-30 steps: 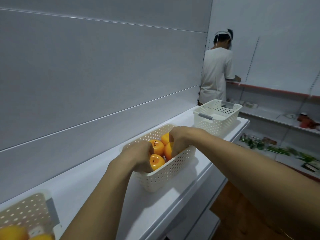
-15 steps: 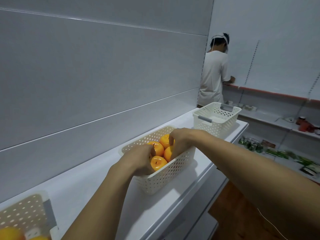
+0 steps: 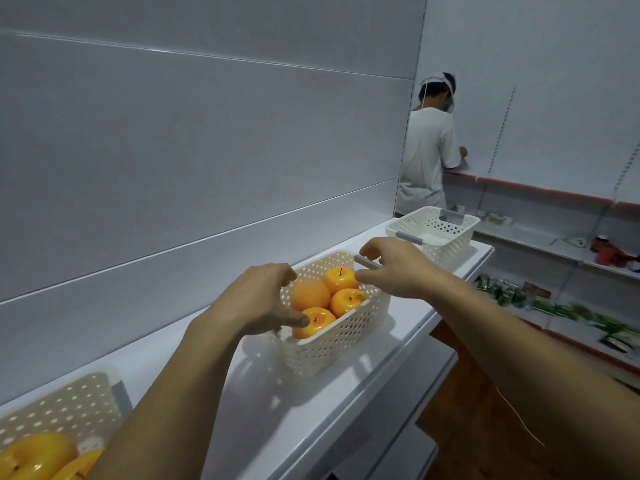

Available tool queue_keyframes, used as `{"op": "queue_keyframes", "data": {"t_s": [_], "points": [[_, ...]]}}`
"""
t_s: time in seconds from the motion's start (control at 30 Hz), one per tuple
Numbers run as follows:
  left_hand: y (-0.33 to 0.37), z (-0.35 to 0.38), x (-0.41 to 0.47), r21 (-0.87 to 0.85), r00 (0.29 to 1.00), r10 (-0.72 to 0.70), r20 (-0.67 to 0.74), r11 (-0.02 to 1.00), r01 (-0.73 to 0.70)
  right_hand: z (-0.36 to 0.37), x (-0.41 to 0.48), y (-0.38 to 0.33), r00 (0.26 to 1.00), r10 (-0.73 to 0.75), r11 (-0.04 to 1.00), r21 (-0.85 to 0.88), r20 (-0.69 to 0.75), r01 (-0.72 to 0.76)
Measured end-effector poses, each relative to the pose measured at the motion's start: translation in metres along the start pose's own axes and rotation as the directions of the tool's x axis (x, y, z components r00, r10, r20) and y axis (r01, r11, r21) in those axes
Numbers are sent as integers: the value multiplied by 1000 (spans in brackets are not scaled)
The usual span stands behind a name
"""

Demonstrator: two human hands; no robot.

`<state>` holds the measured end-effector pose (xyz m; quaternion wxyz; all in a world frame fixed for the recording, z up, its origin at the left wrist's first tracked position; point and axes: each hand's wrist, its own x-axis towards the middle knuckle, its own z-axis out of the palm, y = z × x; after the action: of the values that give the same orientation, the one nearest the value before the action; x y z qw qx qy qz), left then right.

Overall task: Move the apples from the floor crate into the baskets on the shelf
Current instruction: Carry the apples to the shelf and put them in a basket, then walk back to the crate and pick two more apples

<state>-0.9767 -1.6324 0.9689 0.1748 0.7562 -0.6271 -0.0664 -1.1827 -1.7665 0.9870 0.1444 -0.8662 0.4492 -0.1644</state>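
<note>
Four yellow-orange apples (image 3: 320, 299) lie clustered in the middle basket (image 3: 346, 341), a perforated cream bin near the front edge of the white shelf (image 3: 263, 410). Three show their stems upward; the fourth, toward the back wall, shows none.

The left hand (image 3: 263, 299) hovers over the nearer short end of this basket. It is empty and its fingers are spread, with the thumb tip at the surface of the frontmost apple. The right hand (image 3: 391, 268) hovers over the farther short end, also empty with fingers loosely parted, just above the grey handle (image 3: 369, 264). Neither hand grips fruit or basket.

The basket's long axis runs along the shelf, from the left hand toward the right hand. The apples thus sit directly below and between the two palms.

The far basket (image 3: 446, 244) stands at the end of the shelf just beyond the right hand and looks empty, so the right hand is the nearer one to it. The near basket (image 3: 59, 407), at the lower left, holds more apples.

The floor crate is out of view. Judged from this layout, the placement here is done, and the next move calls for both hands to go down for more fruit, probably for the far basket.

A second person (image 3: 426, 150) stands with back turned at other shelving.
</note>
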Motion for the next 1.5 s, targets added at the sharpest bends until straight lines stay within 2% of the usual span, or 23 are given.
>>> {"op": "queue_keyframes", "data": {"t_s": [0.1,0.23,0.33,0.5,0.7,0.87,1.07,1.2,1.3,1.43,1.5], "points": [[-1,-4,-20,-17,993,80,-83,996,-82,9,-36,0,993,29,990,141,-113,-13],[3,-1,-54,-95,962,151,-227,980,-176,27,-92,1,983,63,964,265,-170,-16],[6,5,-79,-128,937,156,-312,971,-204,38,-130,1,976,69,943,332,-205,3],[18,11,-124,-227,923,131,-361,948,-223,45,-182,-6,971,80,909,416,-226,22],[29,20,-169,-262,912,118,-394,936,-234,36,-236,-11,977,56,905,423,-208,39],[41,30,-205,-272,925,96,-369,940,-206,26,-274,-8,997,29,957,288,-65,-9],[47,36,-266,-247,936,110,-334,948,-199,29,-318,-23,999,-11,974,226,-41,20],[34,10,-304,-209,908,108,-406,956,-207,30,-334,-55,994,-77,965,244,-71,93],[8,-17,-335,-200,876,52,-479,966,-166,34,-334,-94,984,-160,957,232,-79,174],[-43,-49,-384,-190,846,-48,-532,980,-64,53,-329,-157,953,-296,925,232,-59,302],[-79,-66,-418,-186,823,-132,-552,982,33,69,-327,-200,919,-393,887,246,-43,391]]}}
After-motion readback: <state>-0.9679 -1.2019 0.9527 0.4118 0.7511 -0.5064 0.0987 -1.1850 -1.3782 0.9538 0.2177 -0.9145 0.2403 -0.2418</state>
